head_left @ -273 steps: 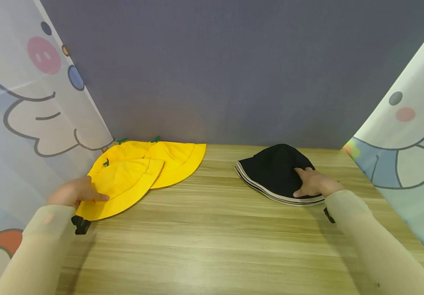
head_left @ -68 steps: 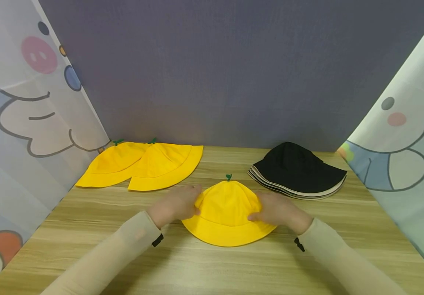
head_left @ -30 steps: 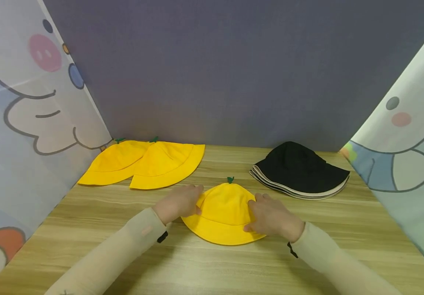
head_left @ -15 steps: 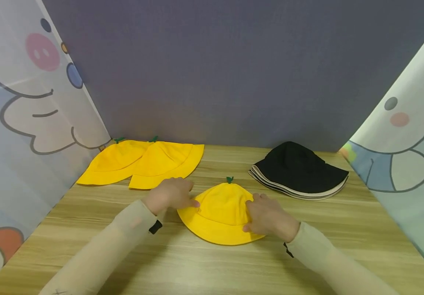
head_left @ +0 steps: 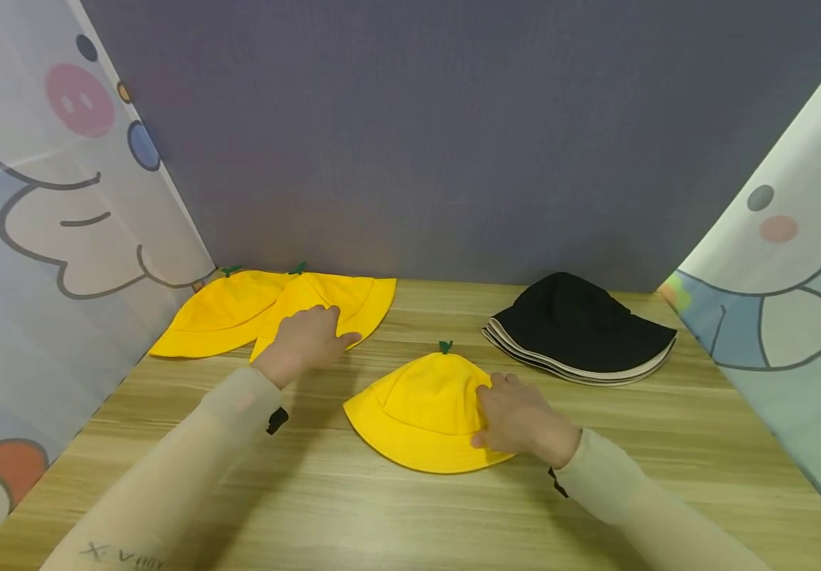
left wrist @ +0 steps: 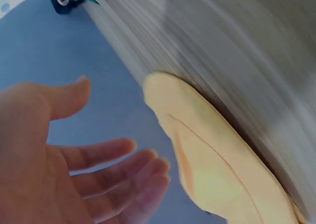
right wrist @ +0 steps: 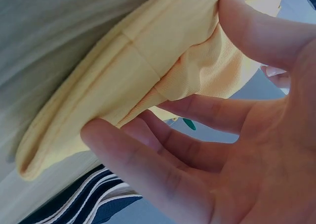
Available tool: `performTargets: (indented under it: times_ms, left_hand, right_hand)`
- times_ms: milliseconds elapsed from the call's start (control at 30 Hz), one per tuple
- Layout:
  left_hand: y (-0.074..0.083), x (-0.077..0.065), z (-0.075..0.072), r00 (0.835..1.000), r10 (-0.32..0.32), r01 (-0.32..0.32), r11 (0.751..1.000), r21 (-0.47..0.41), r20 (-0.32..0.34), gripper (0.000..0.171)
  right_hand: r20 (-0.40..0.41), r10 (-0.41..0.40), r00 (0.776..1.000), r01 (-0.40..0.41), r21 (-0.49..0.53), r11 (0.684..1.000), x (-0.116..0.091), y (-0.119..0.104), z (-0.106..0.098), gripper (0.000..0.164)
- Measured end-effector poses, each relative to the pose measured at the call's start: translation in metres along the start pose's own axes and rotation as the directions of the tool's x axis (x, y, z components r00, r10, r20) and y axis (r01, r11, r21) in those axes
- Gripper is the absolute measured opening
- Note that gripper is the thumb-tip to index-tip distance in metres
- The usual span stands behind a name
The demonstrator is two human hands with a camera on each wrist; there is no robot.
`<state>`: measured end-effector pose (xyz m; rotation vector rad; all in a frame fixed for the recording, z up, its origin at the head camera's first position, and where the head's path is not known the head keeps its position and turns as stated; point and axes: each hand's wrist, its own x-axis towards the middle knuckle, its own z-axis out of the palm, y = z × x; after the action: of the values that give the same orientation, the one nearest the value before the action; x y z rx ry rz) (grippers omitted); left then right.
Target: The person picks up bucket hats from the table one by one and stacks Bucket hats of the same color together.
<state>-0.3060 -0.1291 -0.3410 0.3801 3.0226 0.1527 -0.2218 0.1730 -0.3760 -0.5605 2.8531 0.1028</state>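
Note:
A yellow bucket hat (head_left: 427, 400) with a green sprout on top sits at the middle of the wooden table. My right hand (head_left: 520, 420) rests on its right side, thumb on the brim; in the right wrist view, the spread fingertips (right wrist: 96, 132) touch the cloth. My left hand (head_left: 308, 345) is over the front of a second yellow hat (head_left: 363, 297) at the back, fingers loosely spread and holding nothing. The left wrist view shows that palm apart from the yellow hat (left wrist: 212, 155). A third yellow hat (head_left: 220, 313) lies at the far left, partly behind the second.
A stack of black bucket hats (head_left: 574, 325) with pale-edged brims stands at the back right. A grey panel (head_left: 410, 143) rises behind the table (head_left: 396, 523), and cartoon-printed sheets (head_left: 60, 230) close in both sides.
Earlier, my left hand carried off the front hat of the yellow group, and both hands set it mid-table. The left hand has since let go and moved back-left; the right hand stays on it.

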Motion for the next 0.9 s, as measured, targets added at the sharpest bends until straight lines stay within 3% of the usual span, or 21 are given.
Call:
performTargets:
  times_ms: [300, 400, 533, 633, 900]
  left_hand:
    - [-0.033, 0.008, 0.010, 0.983, -0.172, 0.170, 0.985, -0.034, -0.068, 0.054]
    - [-0.042, 0.007, 0.009, 0.962, -0.271, 0.270, 0.962, -0.025, -0.028, 0.059]
    - [-0.055, 0.005, 0.007, 0.914, -0.391, 0.389, 0.920, 0.038, 0.107, 0.056]
    - [-0.066, 0.005, 0.008, 0.899, -0.402, 0.402, 0.915, 0.038, 0.175, 0.051]
    - [-0.091, 0.005, 0.013, 0.924, -0.336, 0.360, 0.925, -0.118, 0.182, 0.062]
  right_hand:
    - [0.015, 0.024, 1.000, -0.024, 0.015, 1.000, -0.002, -0.001, -0.001, 0.059]
    - [0.013, 0.027, 1.000, -0.027, 0.024, 0.999, -0.003, -0.002, -0.002, 0.060]
    - [0.008, 0.031, 0.999, -0.031, 0.026, 0.999, -0.003, -0.003, -0.003, 0.062]
    - [0.009, 0.035, 0.999, -0.035, 0.016, 0.999, -0.002, -0.004, -0.003, 0.062]
    - [-0.019, 0.023, 1.000, -0.023, 0.037, 0.999, -0.002, -0.003, -0.002, 0.055]
